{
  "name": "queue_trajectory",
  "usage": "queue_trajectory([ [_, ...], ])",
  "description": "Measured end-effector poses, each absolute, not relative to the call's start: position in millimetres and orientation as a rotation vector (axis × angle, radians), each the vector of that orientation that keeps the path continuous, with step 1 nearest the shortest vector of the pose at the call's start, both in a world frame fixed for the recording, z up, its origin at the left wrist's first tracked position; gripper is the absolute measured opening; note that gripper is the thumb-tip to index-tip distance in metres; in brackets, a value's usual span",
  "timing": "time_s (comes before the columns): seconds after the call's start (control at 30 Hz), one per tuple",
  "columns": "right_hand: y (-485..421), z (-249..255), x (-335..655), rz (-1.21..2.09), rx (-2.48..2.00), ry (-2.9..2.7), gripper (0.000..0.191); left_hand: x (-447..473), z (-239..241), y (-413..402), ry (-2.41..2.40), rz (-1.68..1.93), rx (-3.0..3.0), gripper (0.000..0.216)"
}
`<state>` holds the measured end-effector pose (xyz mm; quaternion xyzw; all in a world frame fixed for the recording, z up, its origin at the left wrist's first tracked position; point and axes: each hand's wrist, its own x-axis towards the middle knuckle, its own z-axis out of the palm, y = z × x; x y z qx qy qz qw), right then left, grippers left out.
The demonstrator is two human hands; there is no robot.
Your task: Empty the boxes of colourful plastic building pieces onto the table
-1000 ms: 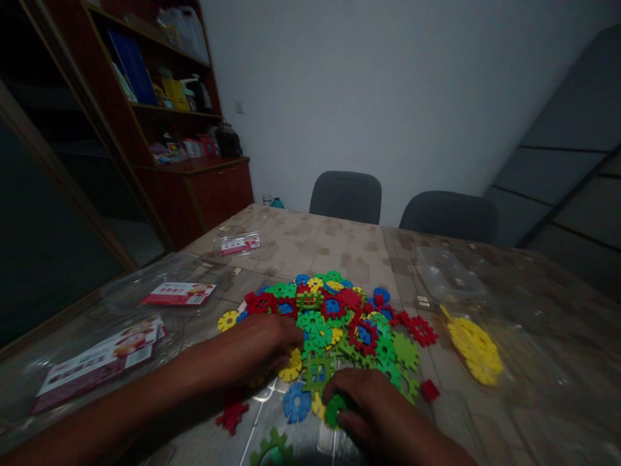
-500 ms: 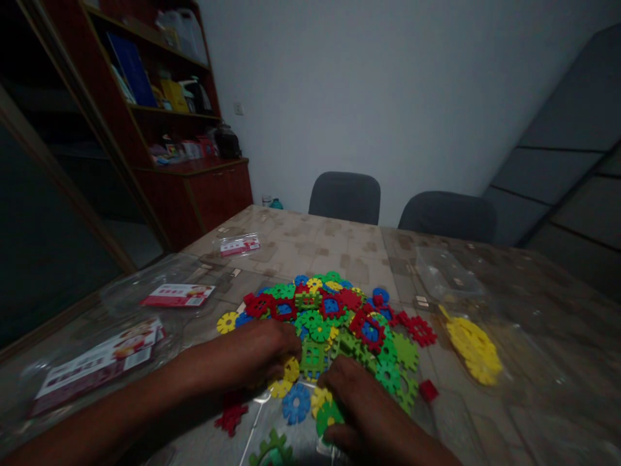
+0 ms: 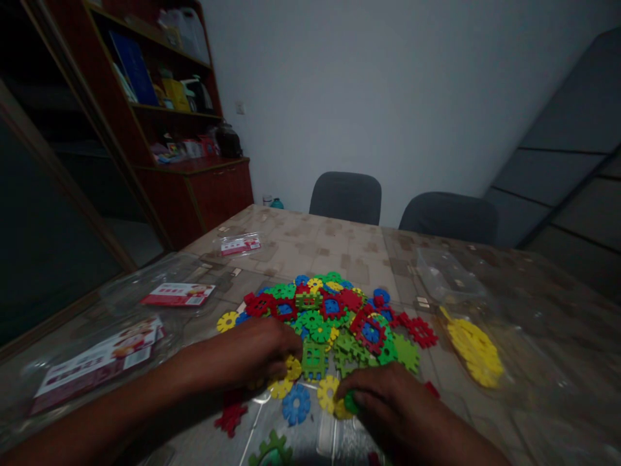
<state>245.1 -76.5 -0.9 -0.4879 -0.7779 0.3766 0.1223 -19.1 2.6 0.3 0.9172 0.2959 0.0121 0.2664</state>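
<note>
A pile of plastic notched discs and square interlocking pieces (image 3: 320, 327) in green, red, blue and yellow lies on the table. My left hand (image 3: 264, 349) rests at its near left edge, fingers curled down beside yellow notched discs (image 3: 281, 388); what its fingertips hold is hidden. My right hand (image 3: 395, 398) is closed at the near right side around a green notched disc (image 3: 350, 402), partly covered by the fingers. Touching or close to those fingers are yellow discs (image 3: 328, 393). Between the hands lies a blue notched disc (image 3: 295, 404).
Clear plastic packs with printed cards (image 3: 179, 294) lie at the left. At the right are a clear plastic tray (image 3: 449, 275) and a stack of yellow pieces (image 3: 475, 353). Red pieces (image 3: 231, 414) and a green gear-like piece (image 3: 270, 450) lie near me. Chairs (image 3: 345, 197) stand beyond.
My right hand has shifted to the right, taking the green disc with it and uncovering a yellow disc. My left hand has hardly moved.
</note>
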Motion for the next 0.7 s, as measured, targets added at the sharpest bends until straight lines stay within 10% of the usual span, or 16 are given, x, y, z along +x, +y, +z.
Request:
queue_trajectory([
  [0.4,-81,5,247,0.889,-1.625,-2.355,0.016,-23,11,-1,0.850,-0.219,2.450,0.036],
  [0.57,-81,-8,220,0.884,-1.817,-2.504,0.057,-20,9,-5,0.971,-0.223,2.497,0.031],
  [0.7,-80,-16,211,0.850,-1.848,-2.451,0.048,-14,12,-10,0.985,-0.259,2.513,0.028],
])
